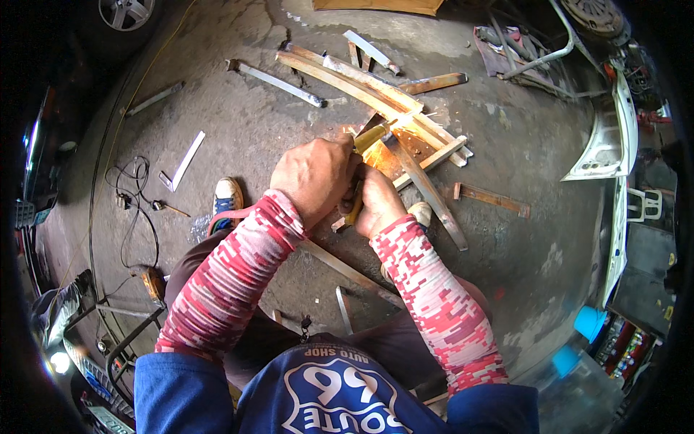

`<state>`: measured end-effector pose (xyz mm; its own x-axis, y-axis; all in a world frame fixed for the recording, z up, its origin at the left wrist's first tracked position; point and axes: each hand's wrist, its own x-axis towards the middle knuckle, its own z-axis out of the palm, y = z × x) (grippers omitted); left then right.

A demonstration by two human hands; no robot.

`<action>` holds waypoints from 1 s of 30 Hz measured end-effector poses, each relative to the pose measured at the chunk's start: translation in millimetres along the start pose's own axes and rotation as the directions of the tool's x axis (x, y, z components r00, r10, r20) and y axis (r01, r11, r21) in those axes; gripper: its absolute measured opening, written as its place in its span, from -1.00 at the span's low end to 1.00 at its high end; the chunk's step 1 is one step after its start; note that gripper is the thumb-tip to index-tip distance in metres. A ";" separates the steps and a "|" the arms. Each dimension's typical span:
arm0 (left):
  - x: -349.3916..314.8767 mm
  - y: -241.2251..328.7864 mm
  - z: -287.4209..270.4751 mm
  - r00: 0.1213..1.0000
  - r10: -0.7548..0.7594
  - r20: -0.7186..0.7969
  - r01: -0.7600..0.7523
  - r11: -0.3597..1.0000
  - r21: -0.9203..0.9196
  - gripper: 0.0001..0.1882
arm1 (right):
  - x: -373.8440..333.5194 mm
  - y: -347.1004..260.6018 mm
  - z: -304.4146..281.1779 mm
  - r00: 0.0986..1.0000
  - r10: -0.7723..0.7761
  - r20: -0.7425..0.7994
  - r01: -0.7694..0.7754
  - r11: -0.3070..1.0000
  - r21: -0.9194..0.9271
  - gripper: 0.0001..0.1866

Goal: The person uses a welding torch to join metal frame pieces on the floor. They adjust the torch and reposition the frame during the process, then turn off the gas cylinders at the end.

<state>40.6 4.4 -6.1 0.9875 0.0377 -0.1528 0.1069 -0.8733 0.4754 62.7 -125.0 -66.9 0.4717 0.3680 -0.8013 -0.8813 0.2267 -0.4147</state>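
Both my hands are closed around a yellow power tool [371,137], which looks like an angle grinder. My left hand [314,173] wraps its upper part, and my right hand [380,201] grips lower down, where some yellow body shows between the hands. Bright light and sparks show at its far end, against the metal bars. Long rusty-edged bars [354,87] lie side by side there, with a crossing bar [426,189] and a shorter bar [435,160] nearby. An orange glow lights the floor between them. My hands hide the tool's disc and most of its body.
Loose metal pieces lie around: a grey bar [278,83], a white angle strip [188,160] and a flat rusty bar [491,199]. A cable [130,173] coils at left. A metal frame [549,54] stands far right, above a white panel [603,141]. Blue containers [590,323] sit right.
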 end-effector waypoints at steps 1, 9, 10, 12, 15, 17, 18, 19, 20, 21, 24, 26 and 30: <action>-0.1 0.1 0.5 1.000 -0.005 0.002 0.005 1.000 -0.002 -0.75 | -0.9 -1.0 1.0 1.000 -0.003 0.020 0.003 1.000 -0.004 -0.84; 1.6 0.4 -0.2 1.000 -0.002 0.007 0.001 1.000 0.024 -0.74 | -11.3 -4.8 12.5 1.000 -0.029 -0.011 0.030 0.998 0.061 -0.76; 1.6 1.5 -0.9 1.000 -0.001 0.005 0.001 1.000 0.025 -0.73 | -10.7 -5.2 11.4 1.000 -0.013 -0.008 0.013 0.998 0.055 -0.81; 1.9 4.0 -2.0 1.000 -0.011 0.014 0.011 1.000 0.022 -0.72 | -7.6 -5.7 8.5 1.000 0.011 0.013 -0.012 0.999 0.044 -0.85; 0.8 6.1 -2.5 0.999 -0.022 0.026 0.022 0.999 0.024 -0.70 | -4.4 -4.3 4.1 0.999 0.000 0.037 -0.001 1.000 0.012 -0.85; 1.3 5.2 -1.3 1.000 -0.008 0.014 0.007 0.999 0.036 -0.69 | -4.0 -3.8 3.6 1.000 -0.003 0.001 0.003 1.000 -0.018 -0.84; 2.0 4.5 0.2 1.000 -0.008 0.013 0.007 0.999 0.048 -0.70 | -4.8 -3.9 3.6 1.000 -0.004 0.002 0.004 1.000 -0.024 -0.84; 2.8 3.7 1.8 1.000 -0.011 0.013 0.011 0.998 0.058 -0.72 | -5.9 -4.4 3.9 1.000 -0.005 0.004 0.005 0.999 -0.031 -0.84; 3.3 2.7 3.3 1.000 -0.013 0.013 0.012 0.998 0.066 -0.73 | -7.0 -4.9 4.6 1.000 -0.006 0.006 0.006 0.999 -0.038 -0.84; 3.6 1.8 4.5 1.000 -0.005 0.005 0.005 0.998 0.060 -0.73 | -7.8 -5.4 5.9 1.000 -0.002 0.000 0.002 1.000 -0.027 -0.84; 4.4 1.2 5.1 1.000 0.007 -0.004 -0.007 0.999 0.053 -0.72 | -9.0 -5.9 10.1 0.999 0.000 -0.037 0.000 1.000 0.014 -0.85; 4.3 3.6 3.2 1.000 -0.014 0.019 0.012 0.997 0.079 -0.70 | -9.7 -5.2 11.8 0.998 -0.024 -0.064 0.028 0.998 0.060 -0.84; 0.3 7.4 -6.3 0.992 0.053 -0.117 -0.057 0.998 -0.033 -0.68 | -12.6 -7.1 15.1 0.985 -0.145 -0.094 0.151 0.987 0.060 -0.81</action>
<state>42.5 1.1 2.9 0.9985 0.0480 -0.0247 0.0538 -0.8575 0.5116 63.5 -117.7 -47.4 0.5899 0.2445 -0.7696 -0.7964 0.3332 -0.5046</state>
